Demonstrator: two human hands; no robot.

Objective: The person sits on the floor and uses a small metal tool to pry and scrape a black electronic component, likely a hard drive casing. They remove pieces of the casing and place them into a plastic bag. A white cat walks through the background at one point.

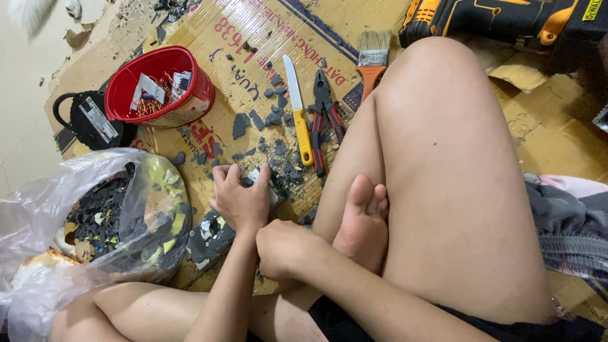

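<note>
Cardboard floor [253, 57], dark shards scattered | left hand [239, 199] fingers curled over small pale-dark block [263, 180], pressing it down, wrist straight | right hand [285, 248] fisted, contents unclear, resting near foot [361, 221] | pliers [323, 117], knife [297, 114] beyond

Left hand [239, 201] covering most of small grey-white flat piece [265, 183]; its shape staying unclear. Right hand [283, 248] curling into fist, whatever sitting inside hiding from view. Clear plastic bag [38, 209] of dark scraps running off left edge, contents blurring behind film. Black-and-yellow tool case [506, 22] getting cut by top edge. Black device with cord [92, 120] lying half hidden behind red plastic bucket [190, 95]. Grey cloth [570, 221] running off right edge.
</note>
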